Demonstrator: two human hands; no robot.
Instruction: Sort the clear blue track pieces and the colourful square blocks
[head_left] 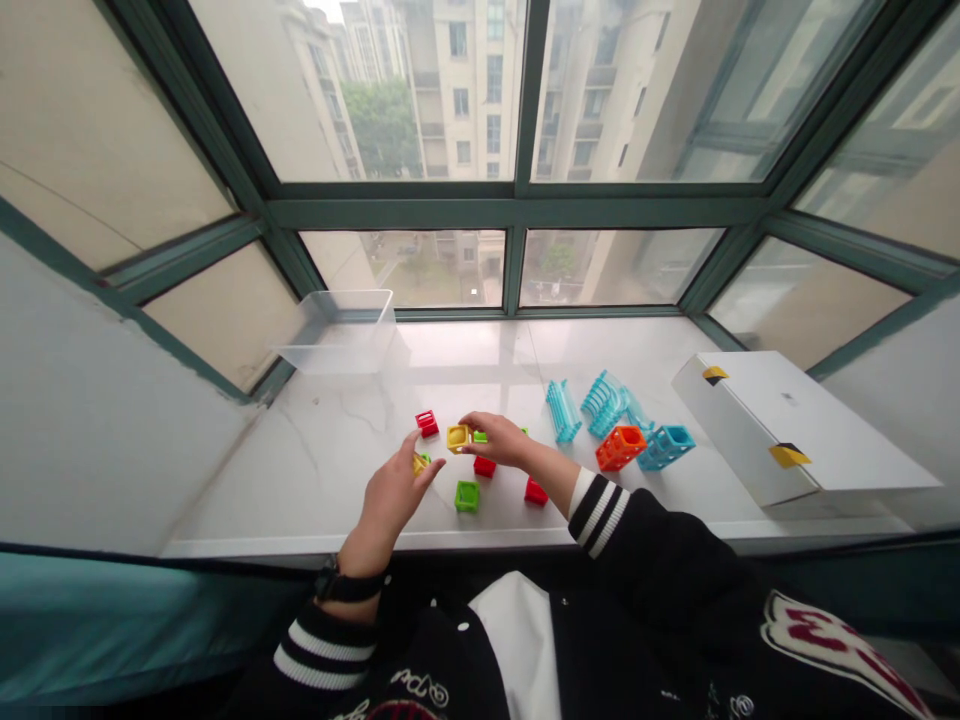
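Observation:
Small hollow toy cubes lie on a white marble window sill [315,470]. My right hand [501,440] pinches a yellow cube [457,437] with its fingertips. My left hand [390,495] is closed on another yellow cube [420,463], mostly hidden by the fingers. Around the hands lie a red cube [427,423] at the back, a green cube [466,496] in front, a red cube [484,466] under the right hand and a red cube [535,492] by the right wrist. A bit of green shows behind the right hand.
A clear plastic tub [341,335] stands at the back left. Turquoise ribbed pieces [592,405], an orange block [620,447] and a turquoise block [666,446] lie to the right. A white box [780,425] sits at the far right. Window glass rises behind the sill.

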